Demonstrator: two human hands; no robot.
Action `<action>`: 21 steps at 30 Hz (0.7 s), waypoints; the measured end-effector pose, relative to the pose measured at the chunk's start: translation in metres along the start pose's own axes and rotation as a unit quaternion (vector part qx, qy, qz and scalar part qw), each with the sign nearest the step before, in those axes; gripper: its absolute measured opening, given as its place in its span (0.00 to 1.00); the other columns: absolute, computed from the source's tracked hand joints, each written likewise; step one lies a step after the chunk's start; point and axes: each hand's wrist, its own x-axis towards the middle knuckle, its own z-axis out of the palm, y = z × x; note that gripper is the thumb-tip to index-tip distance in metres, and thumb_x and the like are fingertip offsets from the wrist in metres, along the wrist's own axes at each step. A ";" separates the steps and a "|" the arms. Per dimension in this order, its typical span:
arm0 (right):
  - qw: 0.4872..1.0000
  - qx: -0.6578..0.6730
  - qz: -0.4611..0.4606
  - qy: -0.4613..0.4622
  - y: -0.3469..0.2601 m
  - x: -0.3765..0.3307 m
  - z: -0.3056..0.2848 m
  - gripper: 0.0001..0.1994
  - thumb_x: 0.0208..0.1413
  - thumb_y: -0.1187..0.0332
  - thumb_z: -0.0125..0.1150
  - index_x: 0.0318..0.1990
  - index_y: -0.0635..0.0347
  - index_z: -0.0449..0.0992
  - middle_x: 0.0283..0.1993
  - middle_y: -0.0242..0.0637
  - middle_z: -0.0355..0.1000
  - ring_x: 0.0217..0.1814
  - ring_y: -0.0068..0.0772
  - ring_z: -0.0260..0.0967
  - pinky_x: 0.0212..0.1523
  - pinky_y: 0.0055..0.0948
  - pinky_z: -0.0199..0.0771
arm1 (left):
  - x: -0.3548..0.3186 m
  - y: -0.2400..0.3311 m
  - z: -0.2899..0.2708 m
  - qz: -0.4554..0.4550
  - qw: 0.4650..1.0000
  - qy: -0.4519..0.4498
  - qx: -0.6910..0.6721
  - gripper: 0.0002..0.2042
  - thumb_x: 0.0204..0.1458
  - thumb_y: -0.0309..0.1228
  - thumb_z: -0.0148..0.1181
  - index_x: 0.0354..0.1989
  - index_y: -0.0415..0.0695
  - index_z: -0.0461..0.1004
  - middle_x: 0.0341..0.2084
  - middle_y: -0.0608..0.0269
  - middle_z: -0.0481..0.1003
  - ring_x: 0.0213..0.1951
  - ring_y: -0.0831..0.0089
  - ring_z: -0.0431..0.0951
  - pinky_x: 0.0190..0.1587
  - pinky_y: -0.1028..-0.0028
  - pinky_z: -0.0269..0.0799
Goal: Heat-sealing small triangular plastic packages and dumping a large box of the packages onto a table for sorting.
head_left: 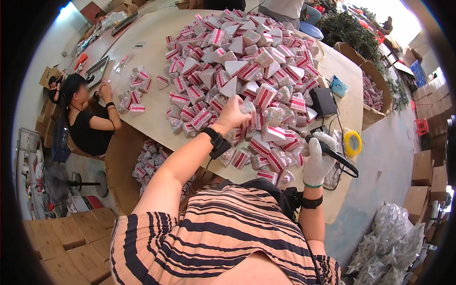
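Note:
A big heap of small wedge-shaped packs (228,88), clear-wrapped with red-and-white bands, covers the middle of the table. My bare left hand (232,114) is closed on one small clear-wrapped pack (247,108) at the heap's near side; its fingers partly hide it. On the right, my right hand (317,159) wears a white knit glove. It grips a black-handled tool (332,151) that looks like a soldering iron, its thin metal tip pointing left toward the packs. Behind that hand stands a black box (324,101) with cables.
A roll of yellow tape (352,143) and a blue packet (339,86) lie on the table's right side. At the left sits a co-worker (92,114) beside a smaller pile of packs (135,92). A carton of packs (142,164) stands below the table's near-left edge.

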 end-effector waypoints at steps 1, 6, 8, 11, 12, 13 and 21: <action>1.000 0.003 0.018 0.001 0.002 0.001 -0.001 0.08 0.52 0.77 0.61 0.40 0.63 0.72 0.38 0.35 0.71 0.31 0.20 0.69 0.29 0.18 0.71 | 0.002 0.010 -0.009 -0.120 0.983 -0.001 -0.142 0.23 0.39 0.34 0.67 0.41 0.38 0.64 0.37 0.52 0.70 0.35 0.58 0.75 0.38 0.65 0.76; 1.000 0.011 -0.016 -0.022 0.024 0.005 0.009 0.09 0.51 0.78 0.61 0.40 0.63 0.72 0.40 0.34 0.71 0.39 0.22 0.69 0.41 0.22 0.72 | 0.000 0.038 -0.039 -0.347 0.699 -0.084 -0.619 0.23 0.46 0.41 0.63 0.45 0.39 0.67 0.38 0.52 0.72 0.35 0.62 0.76 0.39 0.64 0.79; 0.998 0.001 -0.050 -0.028 0.022 0.005 0.027 0.07 0.53 0.77 0.59 0.40 0.62 0.72 0.32 0.34 0.71 0.22 0.20 0.67 0.21 0.19 0.67 | -0.004 0.040 -0.035 -0.388 0.694 -0.044 -0.605 0.24 0.47 0.45 0.60 0.45 0.38 0.68 0.33 0.52 0.73 0.34 0.59 0.76 0.40 0.59 0.78; 0.994 -0.031 -0.088 -0.055 0.020 0.005 0.044 0.08 0.53 0.78 0.58 0.41 0.62 0.72 0.35 0.33 0.71 0.26 0.18 0.67 0.25 0.18 0.68 | -0.008 0.052 -0.031 -0.465 0.626 -0.095 -0.619 0.24 0.49 0.50 0.53 0.41 0.38 0.71 0.29 0.52 0.73 0.33 0.57 0.75 0.43 0.55 0.74; 0.987 -0.052 -0.134 -0.069 0.020 0.006 0.049 0.08 0.53 0.78 0.59 0.41 0.62 0.72 0.36 0.32 0.71 0.28 0.17 0.67 0.27 0.18 0.68 | -0.011 0.052 -0.029 -0.463 0.626 -0.091 -0.621 0.24 0.49 0.50 0.53 0.41 0.38 0.71 0.29 0.52 0.73 0.33 0.57 0.75 0.43 0.55 0.74; 0.993 -0.032 -0.071 -0.083 0.024 0.003 0.047 0.08 0.53 0.78 0.59 0.41 0.62 0.72 0.37 0.31 0.71 0.30 0.16 0.67 0.30 0.18 0.69 | -0.013 0.051 -0.027 -0.460 0.624 -0.093 -0.625 0.24 0.49 0.50 0.53 0.40 0.38 0.71 0.29 0.52 0.73 0.33 0.57 0.75 0.42 0.56 0.74; 0.988 -0.037 -0.081 -0.123 0.022 -0.001 0.059 0.09 0.50 0.77 0.63 0.40 0.62 0.73 0.36 0.32 0.72 0.34 0.18 0.68 0.34 0.20 0.70 | -0.020 0.044 -0.019 -0.483 0.583 -0.088 -0.647 0.26 0.53 0.53 0.45 0.40 0.38 0.70 0.31 0.53 0.73 0.31 0.60 0.74 0.41 0.59 0.72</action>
